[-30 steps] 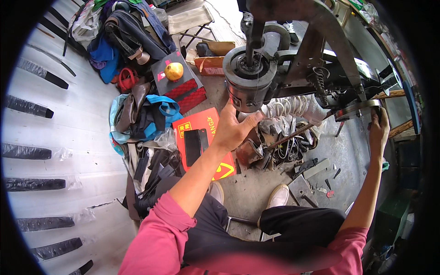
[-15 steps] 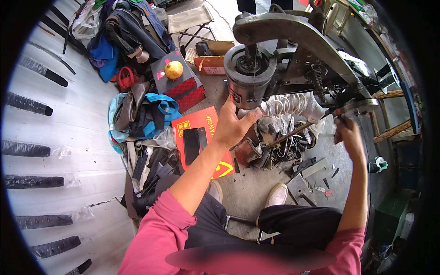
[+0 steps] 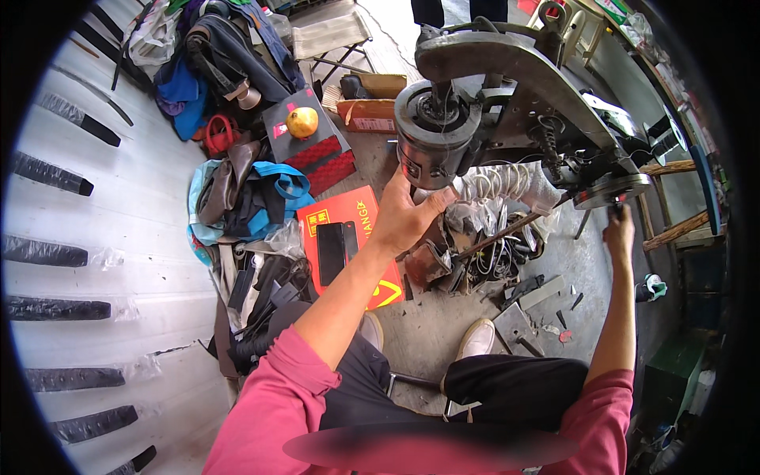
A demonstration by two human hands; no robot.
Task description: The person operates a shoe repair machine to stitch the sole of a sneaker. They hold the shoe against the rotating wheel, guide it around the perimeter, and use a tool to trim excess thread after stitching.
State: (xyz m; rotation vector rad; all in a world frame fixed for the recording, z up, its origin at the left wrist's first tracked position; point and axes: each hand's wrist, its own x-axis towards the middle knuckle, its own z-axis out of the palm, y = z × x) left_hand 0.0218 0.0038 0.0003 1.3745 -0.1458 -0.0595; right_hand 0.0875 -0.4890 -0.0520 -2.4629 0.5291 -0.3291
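A dark metal hand-cranked sewing machine (image 3: 518, 59) stands in front of me, with a curved arm and a thick round head (image 3: 429, 154). My left hand (image 3: 405, 218) is closed just under that head, thumb pointing right. Its other fingers are mostly hidden behind the head, so what they grip cannot be made out. Over on the right, my right hand (image 3: 620, 231) is closed on a small dark crank handle (image 3: 617, 211) below the rim of the machine's wheel (image 3: 613, 192). Pale thread-like loops wrap a plastic-covered part (image 3: 507, 184) beneath the machine's arm.
Left of my left arm lies a red box (image 3: 362, 226) with a black phone (image 3: 332, 253) on it. A round yellowish fruit (image 3: 302, 123) rests on a grey box. Scraps and wires (image 3: 499, 257) fill the floor under the machine; bags and clothes (image 3: 237, 198) pile up left.
My right hand has moved right and slightly down with the crank handle, and the wheel has turned. The left hand stays under the head. The view has shifted slightly.
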